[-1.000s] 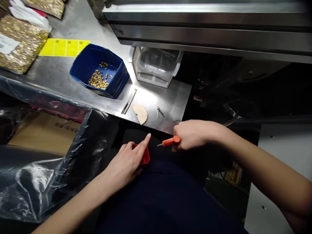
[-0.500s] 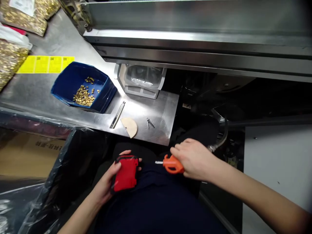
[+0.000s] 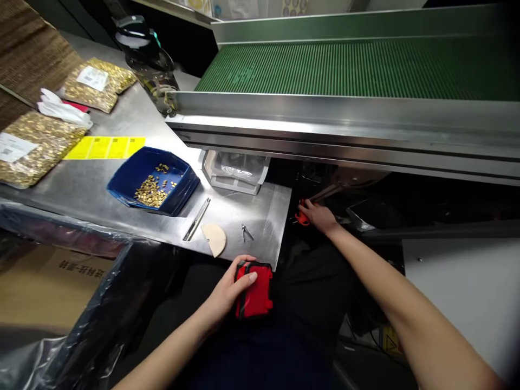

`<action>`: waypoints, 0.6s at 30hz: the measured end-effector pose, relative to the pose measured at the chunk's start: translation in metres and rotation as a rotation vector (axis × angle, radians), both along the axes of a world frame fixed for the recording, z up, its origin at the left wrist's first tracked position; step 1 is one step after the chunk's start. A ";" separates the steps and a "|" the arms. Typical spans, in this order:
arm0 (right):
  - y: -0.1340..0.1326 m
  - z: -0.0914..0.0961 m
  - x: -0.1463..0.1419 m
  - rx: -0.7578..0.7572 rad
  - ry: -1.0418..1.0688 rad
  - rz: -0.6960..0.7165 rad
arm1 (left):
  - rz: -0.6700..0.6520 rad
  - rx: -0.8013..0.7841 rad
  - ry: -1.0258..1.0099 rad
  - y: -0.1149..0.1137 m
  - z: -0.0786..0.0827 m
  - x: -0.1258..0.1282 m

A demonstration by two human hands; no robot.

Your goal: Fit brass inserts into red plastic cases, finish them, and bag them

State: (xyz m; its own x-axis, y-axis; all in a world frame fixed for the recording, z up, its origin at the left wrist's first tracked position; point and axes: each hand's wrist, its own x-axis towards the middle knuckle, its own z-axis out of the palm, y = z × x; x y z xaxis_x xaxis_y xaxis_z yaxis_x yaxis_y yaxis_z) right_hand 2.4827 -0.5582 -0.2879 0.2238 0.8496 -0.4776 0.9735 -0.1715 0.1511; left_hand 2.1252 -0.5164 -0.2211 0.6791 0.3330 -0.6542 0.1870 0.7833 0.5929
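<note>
My left hand (image 3: 231, 287) is closed around a red and black plastic case (image 3: 258, 290), its thumb lying across the top, just in front of the metal table's edge. My right hand (image 3: 319, 215) reaches forward into the dark space under the conveyor. Its fingers are wrapped round an orange air blow gun (image 3: 302, 214), which is partly hidden by the hand. On the table near my left hand lie nail clippers (image 3: 246, 233), a tan half-round piece (image 3: 214, 239) and a utility knife (image 3: 197, 219).
A blue bin (image 3: 182, 187) holding small brass parts stands on the metal table (image 3: 87, 187), beside a grey tray (image 3: 233, 185). Bags of brass parts (image 3: 49, 146) lie at left. The green conveyor (image 3: 325, 67) runs across the back. A plastic-lined box (image 3: 122, 260) stands front left.
My right hand has moved forward and away with the air blow gun, under the conveyor. My left hand has shifted right with the case. The view has tilted up, showing the conveyor belt.
</note>
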 end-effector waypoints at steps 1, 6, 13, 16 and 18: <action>0.003 -0.005 -0.001 0.018 0.008 -0.035 | 0.036 -0.062 -0.008 -0.002 -0.001 0.007; -0.005 0.005 -0.006 0.137 0.094 -0.245 | 0.171 -0.143 0.022 -0.002 -0.011 0.030; -0.077 0.053 -0.101 0.229 0.490 -0.487 | 0.123 0.021 -0.002 -0.001 -0.026 0.043; -0.093 0.051 -0.167 0.344 1.178 -0.683 | 0.061 0.121 -0.020 -0.007 -0.028 0.040; -0.089 0.044 -0.197 0.467 1.482 -0.907 | -0.018 0.316 -0.002 -0.002 -0.026 0.036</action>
State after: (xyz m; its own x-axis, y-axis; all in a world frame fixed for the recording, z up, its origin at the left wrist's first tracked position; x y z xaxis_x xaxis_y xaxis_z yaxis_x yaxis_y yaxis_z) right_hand 2.2861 -0.6474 -0.2443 0.3011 0.8274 -0.4740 -0.1722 -0.4417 -0.8805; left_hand 2.1612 -0.5187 -0.2475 0.6876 0.5076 -0.5192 0.1981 0.5568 0.8067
